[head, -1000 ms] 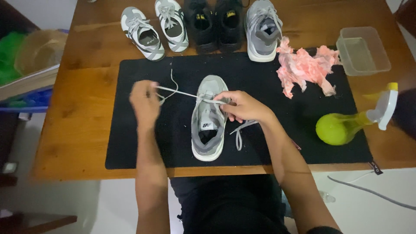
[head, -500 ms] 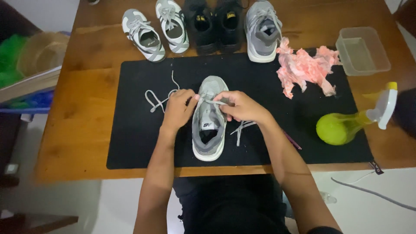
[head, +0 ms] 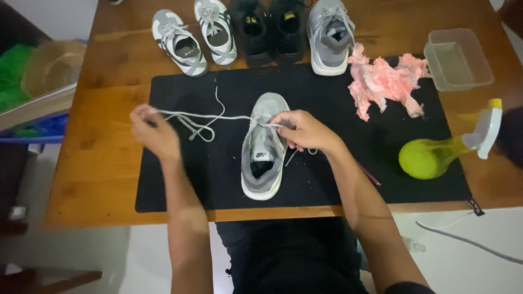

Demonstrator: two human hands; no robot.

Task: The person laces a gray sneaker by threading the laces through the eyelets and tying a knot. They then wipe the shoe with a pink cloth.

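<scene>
My left hand (head: 152, 130) grips grey lace (head: 218, 116) pulled left; right hand (head: 305, 130) pinches shoe (head: 265, 147) eyelets; lacing partway, upper eyelets left.

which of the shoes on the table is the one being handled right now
The grey shoe alone on the black mat; the right hand rests on it. The others line the far edge.

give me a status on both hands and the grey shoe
Left hand pinching white shoelace, pulled out leftward. Right hand steadying grey mesh sneaker on black mat. Nothing in the way.
</scene>
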